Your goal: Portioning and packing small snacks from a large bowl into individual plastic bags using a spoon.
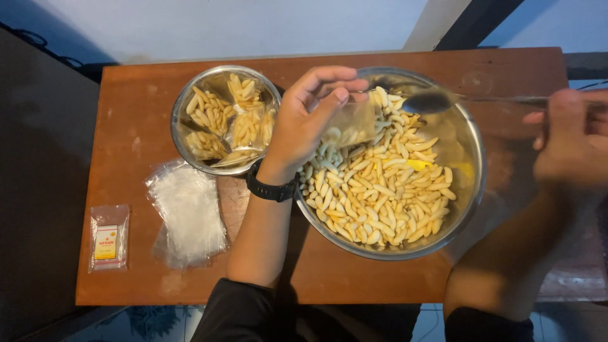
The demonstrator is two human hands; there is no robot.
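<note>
My left hand (310,120) holds a small clear plastic bag (352,126) open over the big steel bowl (472,190), which is full of pale finger-shaped snacks (386,190). Some snacks sit inside the bag. My right hand (567,142) grips the handle of a metal spoon (437,100); its empty scoop hovers above the bowl's far side, just right of the bag's mouth. A black watch is on my left wrist.
A smaller steel bowl (179,136) at the left holds several filled clear packets. In front of it lies a stack of empty clear bags (187,212). A small packet with a yellow label (107,237) lies near the brown table's (354,278) left edge.
</note>
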